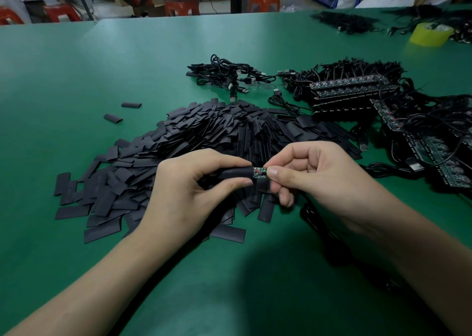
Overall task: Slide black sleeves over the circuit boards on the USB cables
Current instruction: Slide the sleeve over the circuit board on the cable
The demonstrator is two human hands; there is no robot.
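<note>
My left hand (194, 190) pinches a black sleeve (236, 173) between thumb and fingers. The sleeve covers most of a small green circuit board (259, 173); only the board's right end shows. My right hand (314, 177) grips that exposed end, and the board's black cable (314, 218) trails down under my right wrist. Both hands hover above a big heap of flat black sleeves (204, 136) on the green table (76, 80).
Rows of circuit boards with cables (355, 90) lie at the right, more boards (434, 144) nearer the right edge. A bundle of USB cables (229, 76) sits behind the heap. Two stray sleeves (113, 118) lie at the left. A yellow tape roll (431, 34) stands far right.
</note>
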